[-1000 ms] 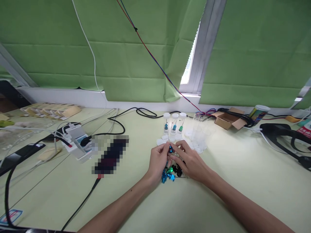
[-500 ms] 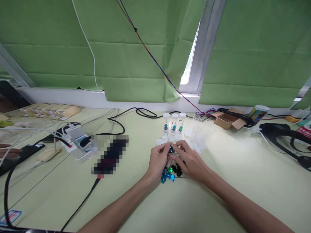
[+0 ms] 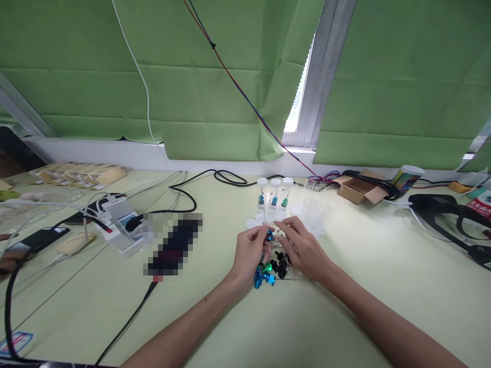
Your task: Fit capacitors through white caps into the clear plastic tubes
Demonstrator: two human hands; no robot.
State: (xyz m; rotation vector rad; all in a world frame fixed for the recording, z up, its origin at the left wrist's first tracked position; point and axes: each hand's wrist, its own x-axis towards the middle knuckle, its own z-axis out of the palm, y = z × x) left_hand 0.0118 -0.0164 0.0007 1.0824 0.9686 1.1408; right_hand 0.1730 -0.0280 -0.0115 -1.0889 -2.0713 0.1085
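Observation:
My left hand (image 3: 247, 253) pinches a small shiny blue metallic part (image 3: 269, 235) between thumb and fingers. A thin wire-like piece rises above it. My right hand (image 3: 305, 250) is just to the right, fingers bent and apart, with nothing visible in them. Below the hands lie more blue metallic parts (image 3: 259, 277), a green part (image 3: 267, 268) and several black parts (image 3: 282, 269) with thin metal pins. Beyond the hands stand three clear tubes with white caps (image 3: 275, 182), each containing a blue or green piece with a bent wire.
Clear empty tubes and caps (image 3: 312, 220) are clustered behind my right hand. A cardboard box (image 3: 360, 191), a can (image 3: 408, 179) and a black headset-like frame (image 3: 441, 214) are at right. At left are a power strip (image 3: 123, 225), cables, a pixelated dark object (image 3: 174, 245) and another person's hand (image 3: 7, 261).
My right hand has drawn slightly away from the blue part, its fingers parting. More of the black parts shows. My left hand keeps hold in nearly the same place.

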